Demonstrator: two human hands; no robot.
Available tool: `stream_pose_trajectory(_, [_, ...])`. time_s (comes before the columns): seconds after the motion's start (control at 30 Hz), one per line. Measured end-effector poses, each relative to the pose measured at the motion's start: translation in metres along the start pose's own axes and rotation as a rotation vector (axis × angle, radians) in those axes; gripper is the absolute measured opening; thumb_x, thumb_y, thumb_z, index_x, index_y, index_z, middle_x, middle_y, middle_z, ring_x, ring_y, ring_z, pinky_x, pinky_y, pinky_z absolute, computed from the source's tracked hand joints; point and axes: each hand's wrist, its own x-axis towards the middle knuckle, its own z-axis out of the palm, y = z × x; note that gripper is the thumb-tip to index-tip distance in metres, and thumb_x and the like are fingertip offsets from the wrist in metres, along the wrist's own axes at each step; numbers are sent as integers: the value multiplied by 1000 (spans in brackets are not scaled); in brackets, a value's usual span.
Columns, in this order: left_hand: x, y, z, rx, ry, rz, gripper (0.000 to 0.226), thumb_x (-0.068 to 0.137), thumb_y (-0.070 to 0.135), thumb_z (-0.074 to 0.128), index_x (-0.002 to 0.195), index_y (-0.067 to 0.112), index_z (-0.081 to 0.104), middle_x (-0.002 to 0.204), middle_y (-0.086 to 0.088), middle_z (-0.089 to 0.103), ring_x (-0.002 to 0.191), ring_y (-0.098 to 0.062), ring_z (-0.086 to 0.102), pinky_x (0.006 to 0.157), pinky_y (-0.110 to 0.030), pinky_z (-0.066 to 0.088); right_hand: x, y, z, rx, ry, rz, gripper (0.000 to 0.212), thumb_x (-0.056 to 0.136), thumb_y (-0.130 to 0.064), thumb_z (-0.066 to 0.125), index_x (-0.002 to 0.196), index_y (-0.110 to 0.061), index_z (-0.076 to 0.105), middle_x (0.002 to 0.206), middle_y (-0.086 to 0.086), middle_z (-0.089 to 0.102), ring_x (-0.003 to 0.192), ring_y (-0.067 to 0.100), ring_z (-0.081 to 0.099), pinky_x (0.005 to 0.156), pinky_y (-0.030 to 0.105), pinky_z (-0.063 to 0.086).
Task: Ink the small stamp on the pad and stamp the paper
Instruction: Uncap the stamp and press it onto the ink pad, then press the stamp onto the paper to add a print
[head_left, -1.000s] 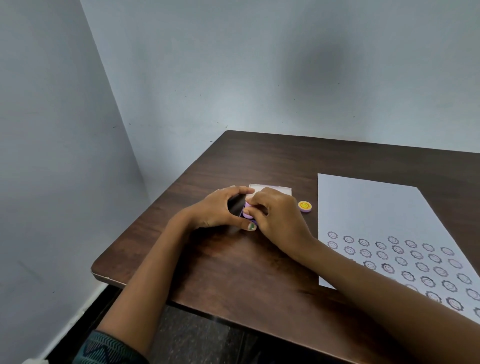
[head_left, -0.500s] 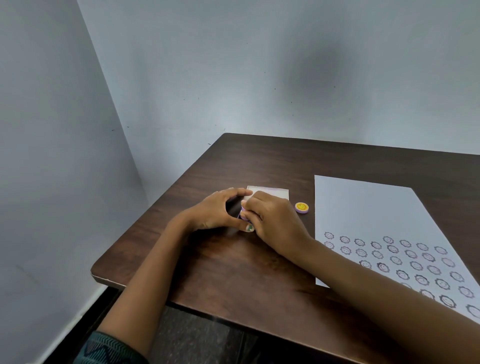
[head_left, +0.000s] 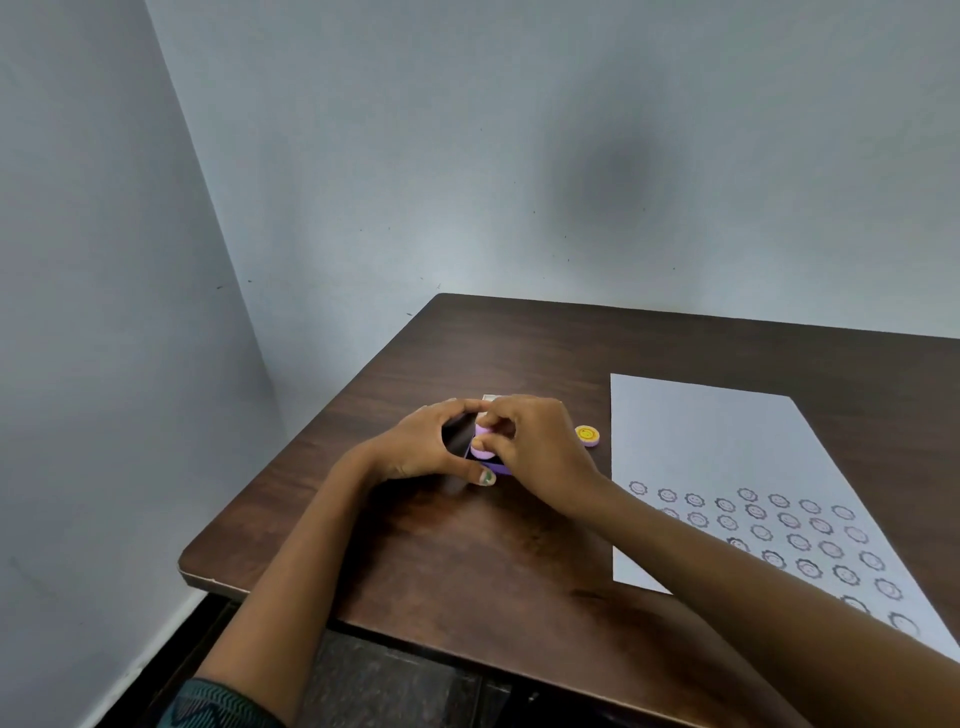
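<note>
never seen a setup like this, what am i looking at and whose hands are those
There is no machine here. A person wears a camera on their head, so the single view looks forward and down at their own two bare hands. On the dark wooden table lies a paper already covered with rows of round stamp marks, and beside it a small yellow cap. The left hand steadies the purple ink pad. The right hand pinches the small stamp over the pad.
</note>
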Motion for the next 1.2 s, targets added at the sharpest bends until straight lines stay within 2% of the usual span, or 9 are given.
stream_pose_trajectory(0.03, [0, 0, 0, -2, -6, 2, 77, 65, 33, 85, 132, 40, 47, 130, 16, 56, 121, -5, 51, 108, -34, 40, 2, -1, -3, 36, 18, 45, 12, 77, -13, 70, 86, -7, 72, 87, 10, 74, 70, 8, 58, 65, 6, 42])
stream_pose_trajectory(0.1, [0, 1, -1, -2, -20, -1, 76, 65, 36, 85, 127, 52, 44, 130, 24, 54, 120, 2, 49, 104, -27, 39, 5, -2, -9, 203, 142, 196, 14, 73, -15, 74, 85, -9, 73, 84, 6, 74, 67, 6, 60, 63, 2, 42])
stream_pose_trajectory(0.17, [0, -1, -1, 11, -16, -7, 79, 64, 41, 85, 128, 53, 41, 135, 25, 49, 124, 2, 46, 107, -27, 36, 7, -4, -18, 616, 221, 412, 14, 73, -11, 75, 85, -7, 71, 86, 9, 74, 73, 15, 70, 72, 14, 54])
stream_pose_trajectory(0.2, [1, -2, -1, 21, -11, -13, 85, 63, 43, 85, 134, 49, 38, 140, 22, 46, 128, -2, 43, 110, -29, 34, 7, -7, -23, 893, 205, 511, 13, 74, -7, 73, 86, -4, 69, 89, 15, 73, 77, 21, 72, 74, 23, 58])
stream_pose_trajectory(0.27, [2, -4, -1, 40, -7, -30, 94, 62, 46, 84, 141, 44, 33, 147, 17, 38, 134, -7, 36, 114, -33, 29, 5, -11, -32, 1377, 138, 650, 10, 78, 1, 65, 88, 2, 65, 86, 17, 73, 79, 22, 72, 69, 27, 60])
stream_pose_trajectory(0.4, [2, -4, -1, 52, -12, -19, 93, 62, 47, 84, 141, 44, 34, 150, 17, 36, 137, -6, 33, 115, -34, 28, -2, -18, -42, 1793, 71, 682, 11, 70, -1, 63, 77, 2, 71, 79, 14, 75, 79, 21, 73, 73, 28, 60])
stream_pose_trajectory(0.77, [-1, 0, -1, 61, -24, -18, 91, 64, 48, 82, 142, 39, 37, 149, 13, 38, 136, -11, 35, 116, -42, 30, -9, -28, -46, 1943, 31, 627, 16, 71, -3, 61, 80, 3, 72, 86, 16, 75, 84, 25, 72, 68, 27, 60])
stream_pose_trajectory(1.03, [0, -2, 0, -76, -7, -11, 83, 62, 55, 79, 136, 45, 43, 145, 19, 43, 133, -3, 39, 111, -27, 32, -17, -8, -62, 1852, 84, 600, 16, 69, -3, 61, 79, 0, 73, 83, 13, 76, 83, 21, 72, 66, 26, 60])
stream_pose_trajectory(1.2, [2, -1, 4, -232, 194, 22, 58, 79, 56, 62, 131, 34, 51, 136, 8, 53, 130, -10, 46, 102, -23, 37, -30, 27, -104, 1726, 230, 569, 16, 69, -5, 59, 75, -2, 74, 80, 9, 76, 80, 17, 72, 72, 24, 59])
